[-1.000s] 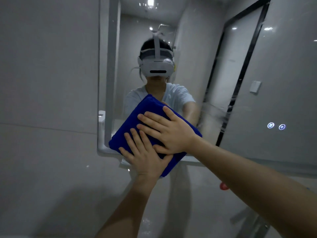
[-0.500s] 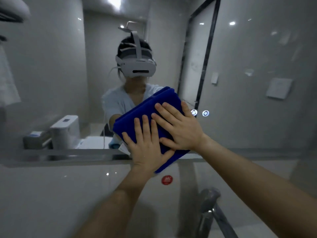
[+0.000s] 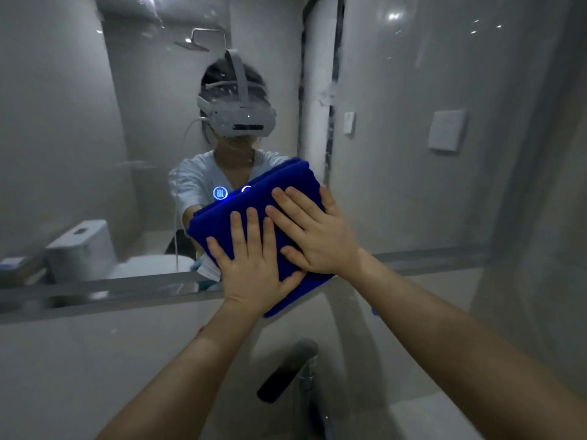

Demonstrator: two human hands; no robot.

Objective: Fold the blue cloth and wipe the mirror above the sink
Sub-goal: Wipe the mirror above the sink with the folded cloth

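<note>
The mirror fills the upper two thirds of the frame, its lower edge running across the middle. The folded blue cloth sits at centre, pressed flat against the glass and overhanging the mirror's bottom edge. The right hand lies open on the cloth, fingers spread; the left hand, equally flat, lies just below it. A tap stands at lower centre.

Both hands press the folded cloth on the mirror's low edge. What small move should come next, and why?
Probably slide the cloth upward: both hands, left and right, hold it flat at the bottom edge, and the mirror above shows smears.
</note>
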